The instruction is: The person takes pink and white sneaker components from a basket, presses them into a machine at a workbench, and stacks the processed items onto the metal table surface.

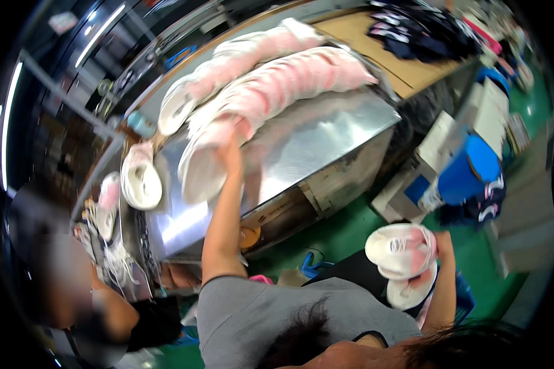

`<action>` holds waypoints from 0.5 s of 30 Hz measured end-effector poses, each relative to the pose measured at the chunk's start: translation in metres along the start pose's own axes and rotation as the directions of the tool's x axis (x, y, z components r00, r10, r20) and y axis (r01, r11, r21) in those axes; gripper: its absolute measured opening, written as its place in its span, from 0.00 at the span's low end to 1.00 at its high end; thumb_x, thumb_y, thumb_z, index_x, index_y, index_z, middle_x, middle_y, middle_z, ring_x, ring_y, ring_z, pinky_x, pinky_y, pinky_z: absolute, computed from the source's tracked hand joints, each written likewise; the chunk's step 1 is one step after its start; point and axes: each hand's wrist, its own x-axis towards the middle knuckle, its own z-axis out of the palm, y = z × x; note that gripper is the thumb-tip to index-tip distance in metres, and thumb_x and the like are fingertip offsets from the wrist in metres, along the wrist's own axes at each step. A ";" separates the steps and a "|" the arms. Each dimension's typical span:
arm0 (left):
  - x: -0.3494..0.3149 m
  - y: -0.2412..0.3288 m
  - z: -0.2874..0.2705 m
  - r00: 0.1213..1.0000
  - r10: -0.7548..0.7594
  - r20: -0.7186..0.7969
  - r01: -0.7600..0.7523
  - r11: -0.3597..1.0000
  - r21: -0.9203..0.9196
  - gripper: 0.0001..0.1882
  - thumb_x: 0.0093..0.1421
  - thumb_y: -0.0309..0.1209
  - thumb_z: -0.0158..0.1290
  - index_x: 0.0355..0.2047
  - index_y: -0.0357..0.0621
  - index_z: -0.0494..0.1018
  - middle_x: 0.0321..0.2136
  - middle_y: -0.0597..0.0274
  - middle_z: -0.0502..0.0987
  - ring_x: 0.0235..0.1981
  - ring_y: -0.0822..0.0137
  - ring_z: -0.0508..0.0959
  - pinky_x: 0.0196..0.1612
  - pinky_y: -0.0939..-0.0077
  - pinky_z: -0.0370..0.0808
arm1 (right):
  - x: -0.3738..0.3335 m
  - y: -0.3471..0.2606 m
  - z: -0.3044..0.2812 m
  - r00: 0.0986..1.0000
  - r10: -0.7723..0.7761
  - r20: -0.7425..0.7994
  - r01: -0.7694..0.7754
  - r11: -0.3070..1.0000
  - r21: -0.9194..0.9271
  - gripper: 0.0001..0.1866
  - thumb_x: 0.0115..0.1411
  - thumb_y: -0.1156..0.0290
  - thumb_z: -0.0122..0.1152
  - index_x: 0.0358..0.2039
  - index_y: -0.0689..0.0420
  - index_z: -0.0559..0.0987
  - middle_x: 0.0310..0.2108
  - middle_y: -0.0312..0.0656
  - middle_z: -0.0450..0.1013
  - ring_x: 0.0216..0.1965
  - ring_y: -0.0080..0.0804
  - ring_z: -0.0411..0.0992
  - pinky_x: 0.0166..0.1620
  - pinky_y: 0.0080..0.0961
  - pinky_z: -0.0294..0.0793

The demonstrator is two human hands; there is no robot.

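White and pink shoe uppers lie nested in two rows, others in the right hand.

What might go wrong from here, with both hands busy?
The left hand is at the left end of a nested row of white-and-pink shoe uppers; a tug might pull the row apart. The right hand holds more uppers away from the metal table; a loose grip might drop them.

The left hand blurs against the shoe row; held shoes partly hide the right hand; a co-worker is blurred
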 end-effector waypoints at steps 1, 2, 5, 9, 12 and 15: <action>0.032 -0.024 0.017 0.981 -0.161 0.111 0.152 0.985 0.086 0.25 0.57 0.46 0.54 0.46 0.38 0.74 0.45 0.46 0.76 0.50 0.53 0.72 0.56 0.62 0.63 | -0.015 -0.023 0.006 0.997 -0.074 -0.028 0.075 0.996 0.049 0.13 0.53 0.70 0.59 0.32 0.70 0.78 0.27 0.47 0.76 0.26 0.26 0.68 0.30 0.30 0.72; 0.042 -0.014 0.042 0.991 -0.099 0.090 0.107 0.990 -0.094 0.31 0.54 0.46 0.57 0.50 0.34 0.69 0.50 0.46 0.72 0.53 0.55 0.69 0.57 0.64 0.61 | -0.036 -0.043 0.002 0.987 -0.130 -0.091 0.138 0.987 0.087 0.11 0.54 0.72 0.58 0.32 0.69 0.79 0.27 0.44 0.76 0.27 0.27 0.70 0.30 0.28 0.72; 0.060 0.021 0.064 0.982 -0.037 0.186 0.133 0.833 -0.537 0.39 0.49 0.41 0.62 0.56 0.30 0.60 0.56 0.44 0.64 0.58 0.55 0.64 0.59 0.65 0.59 | -0.072 -0.068 0.012 0.964 0.105 -0.245 -0.023 0.948 0.317 0.12 0.54 0.74 0.57 0.36 0.69 0.79 0.32 0.44 0.76 0.30 0.27 0.71 0.33 0.25 0.72; 0.018 0.014 0.026 0.988 0.063 -0.138 -0.085 0.983 -0.161 0.38 0.50 0.35 0.61 0.57 0.31 0.58 0.53 0.48 0.66 0.53 0.57 0.67 0.55 0.70 0.63 | -0.077 -0.038 0.027 0.973 0.119 -0.197 -0.017 0.890 0.455 0.15 0.57 0.74 0.59 0.43 0.69 0.77 0.37 0.47 0.76 0.36 0.29 0.74 0.39 0.23 0.74; -0.106 0.061 0.000 0.989 0.147 0.003 -0.144 0.974 -0.174 0.33 0.52 0.31 0.59 0.55 0.42 0.58 0.39 0.55 0.68 0.40 0.61 0.71 0.41 0.66 0.71 | -0.112 -0.092 0.030 0.997 -0.045 -0.068 0.075 0.826 0.559 0.19 0.60 0.73 0.56 0.50 0.70 0.71 0.43 0.51 0.74 0.42 0.35 0.75 0.46 0.26 0.74; -0.223 0.190 -0.027 0.513 0.582 0.630 0.154 0.660 -0.735 0.13 0.54 0.36 0.58 0.33 0.39 0.74 0.30 0.55 0.73 0.33 0.58 0.73 0.38 0.65 0.72 | -0.117 -0.117 0.044 0.986 -0.091 -0.142 0.152 0.844 0.515 0.19 0.61 0.74 0.54 0.51 0.72 0.69 0.46 0.53 0.72 0.44 0.36 0.74 0.48 0.26 0.73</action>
